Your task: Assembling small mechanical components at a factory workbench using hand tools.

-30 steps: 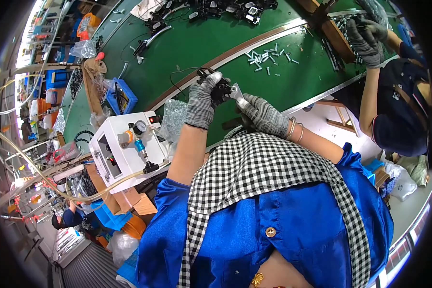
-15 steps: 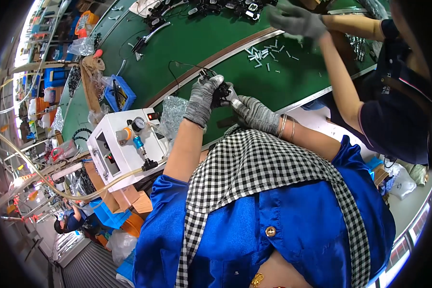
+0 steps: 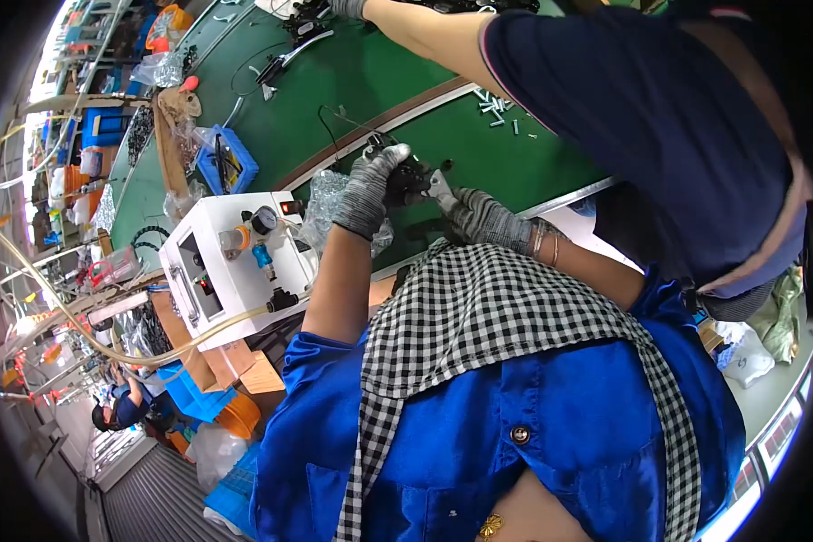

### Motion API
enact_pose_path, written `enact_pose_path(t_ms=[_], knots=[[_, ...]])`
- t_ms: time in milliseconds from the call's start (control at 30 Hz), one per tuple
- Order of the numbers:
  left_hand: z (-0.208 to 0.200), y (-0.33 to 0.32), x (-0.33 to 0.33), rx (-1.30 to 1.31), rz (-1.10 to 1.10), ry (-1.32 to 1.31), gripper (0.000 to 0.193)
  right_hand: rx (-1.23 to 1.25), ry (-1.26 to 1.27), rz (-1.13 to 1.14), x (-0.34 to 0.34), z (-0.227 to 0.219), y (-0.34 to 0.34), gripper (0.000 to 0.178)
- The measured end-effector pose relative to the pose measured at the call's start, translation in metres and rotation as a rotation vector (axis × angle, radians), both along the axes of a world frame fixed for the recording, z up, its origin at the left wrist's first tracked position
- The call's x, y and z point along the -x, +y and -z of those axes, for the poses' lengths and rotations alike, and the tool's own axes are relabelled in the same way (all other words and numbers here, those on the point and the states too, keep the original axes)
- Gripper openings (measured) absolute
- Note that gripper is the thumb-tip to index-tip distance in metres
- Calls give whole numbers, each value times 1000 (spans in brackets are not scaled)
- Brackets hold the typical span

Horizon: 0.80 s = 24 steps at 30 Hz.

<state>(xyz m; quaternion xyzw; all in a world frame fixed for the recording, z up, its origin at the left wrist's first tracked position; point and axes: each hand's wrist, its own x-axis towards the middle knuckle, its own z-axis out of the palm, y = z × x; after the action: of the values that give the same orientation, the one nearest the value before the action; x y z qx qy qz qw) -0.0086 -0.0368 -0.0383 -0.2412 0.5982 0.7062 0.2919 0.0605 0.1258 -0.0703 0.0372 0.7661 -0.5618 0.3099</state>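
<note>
My left hand (image 3: 365, 191), in a grey striped knit glove, is closed around a black mechanical part (image 3: 407, 179) with a thin black cable (image 3: 327, 126) curving away from it. The glove hides much of the part, and its exact kind does not show. My right hand (image 3: 479, 213), gloved the same way, is just right of the part. Its thumb and finger come together by the part's right side; anything small between them is hidden. A small dark round piece (image 3: 448, 164) appears just above those fingertips.
A co-worker's arm (image 3: 434, 32) reaches across the green bench (image 3: 334, 77), their dark-shirted body close on my right. Silver pins (image 3: 495, 110) lie scattered beyond my hands. At left stand a white box machine with a gauge (image 3: 235, 262), bubble wrap (image 3: 327, 203) and a blue bin (image 3: 227, 163).
The co-worker has leaned in from the right and reached far across the bench, covering part of the pins. My right fingertips have drawn slightly away from the black part, which my left hand still holds.
</note>
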Motion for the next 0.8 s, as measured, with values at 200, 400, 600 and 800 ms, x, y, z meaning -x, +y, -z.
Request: enact_pose_path(t_ms=[200,400,600,800], knots=[[1,-8,-7,-5,17,44,25,132,-9,21,0,12,-12,36],[-1,-10,-11,11,26,19,30,188,-76,67,-9,25,-22,30],[-16,-7,-1,128,192,78,27,176,-133,79,-7,23,-26,31],[27,-19,16,103,265,183,24,259,2,65,0,2,-22,34]])
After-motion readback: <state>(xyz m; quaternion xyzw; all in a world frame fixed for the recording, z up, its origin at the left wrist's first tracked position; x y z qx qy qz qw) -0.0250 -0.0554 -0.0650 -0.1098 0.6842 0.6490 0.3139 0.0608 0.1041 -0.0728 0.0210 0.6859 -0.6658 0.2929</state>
